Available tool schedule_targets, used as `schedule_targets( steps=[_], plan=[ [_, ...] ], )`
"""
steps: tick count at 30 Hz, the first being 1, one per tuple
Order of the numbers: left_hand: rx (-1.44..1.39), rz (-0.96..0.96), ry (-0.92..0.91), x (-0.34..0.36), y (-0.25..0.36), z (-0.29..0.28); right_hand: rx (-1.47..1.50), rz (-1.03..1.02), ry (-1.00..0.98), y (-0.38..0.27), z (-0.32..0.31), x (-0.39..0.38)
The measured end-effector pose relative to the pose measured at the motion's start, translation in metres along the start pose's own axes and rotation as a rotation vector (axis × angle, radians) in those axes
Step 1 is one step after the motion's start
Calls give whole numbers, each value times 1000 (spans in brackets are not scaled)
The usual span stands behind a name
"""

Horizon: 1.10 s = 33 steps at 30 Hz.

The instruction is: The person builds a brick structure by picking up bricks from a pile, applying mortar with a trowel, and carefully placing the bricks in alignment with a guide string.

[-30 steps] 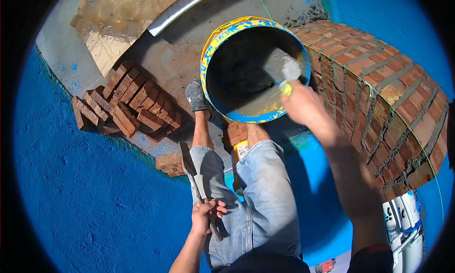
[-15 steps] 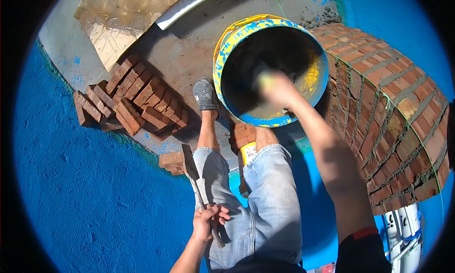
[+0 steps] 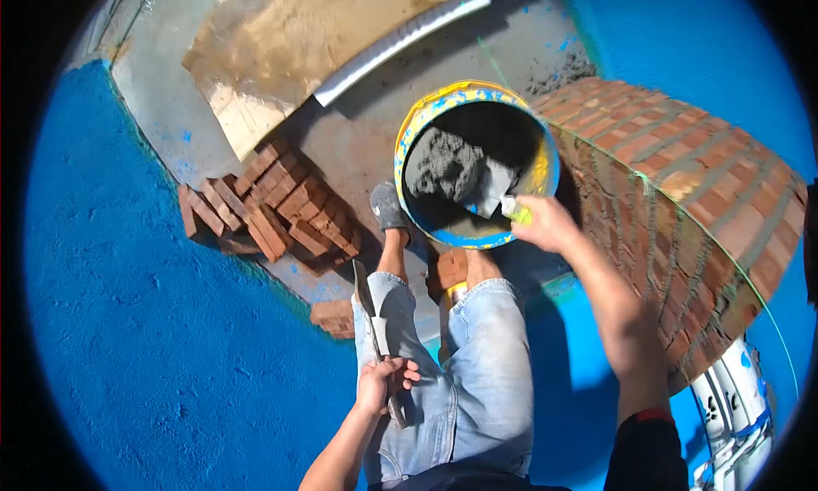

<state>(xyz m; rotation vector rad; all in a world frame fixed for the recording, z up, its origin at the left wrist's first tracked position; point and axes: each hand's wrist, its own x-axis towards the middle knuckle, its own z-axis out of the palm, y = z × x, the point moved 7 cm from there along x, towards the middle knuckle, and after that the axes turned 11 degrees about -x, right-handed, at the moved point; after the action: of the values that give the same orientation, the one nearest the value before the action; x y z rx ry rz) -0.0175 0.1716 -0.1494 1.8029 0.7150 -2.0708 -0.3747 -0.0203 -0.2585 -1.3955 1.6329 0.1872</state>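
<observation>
Evidently closed, right hand [image 3: 545, 225] grips trowel [image 3: 492, 190] | five o'clock inside bucket [image 3: 416, 118], seemingly so it meets mortar [image 3: 441, 163], nine o'clock | left hand [image 3: 379, 385] curls round metal tool [image 3: 365, 297], seven o'clock, likely parked aside

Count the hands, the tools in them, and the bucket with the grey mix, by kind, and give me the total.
Hands: 2 (left hand, right hand)
Held tools: 2 (long thin tool, trowel)
Bucket: 1
Total: 5
</observation>
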Motion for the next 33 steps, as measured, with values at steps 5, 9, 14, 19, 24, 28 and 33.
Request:
schedule_targets(
  steps=[5, 9, 14, 19, 24, 28, 33],
  plan=[
    [231, -8, -26, -9, 30, 20, 233, 169, 44, -38, -28, -120],
    [234, 44, -170, 8, 56, 14, 445, 136, 138, -61, -34, -225],
    [213, 141, -432, 12, 83, 32, 675, 406, 262, -82, -46, -365],
    [428, 4, -126, -13, 112, 39, 977, 452, 449, -100, -43, -441],
    [880, 169, -88, -59, 157, 67, 1256, 317, 679, -113, -58, -469],
    [1093, 166, -153, -141, 121, 140, 1569, 221, 842, -107, -82, -478],
    [1046, 237, -279, -164, 107, 196, 1434, -27, 1157, -103, -176, -458]
  ],
)
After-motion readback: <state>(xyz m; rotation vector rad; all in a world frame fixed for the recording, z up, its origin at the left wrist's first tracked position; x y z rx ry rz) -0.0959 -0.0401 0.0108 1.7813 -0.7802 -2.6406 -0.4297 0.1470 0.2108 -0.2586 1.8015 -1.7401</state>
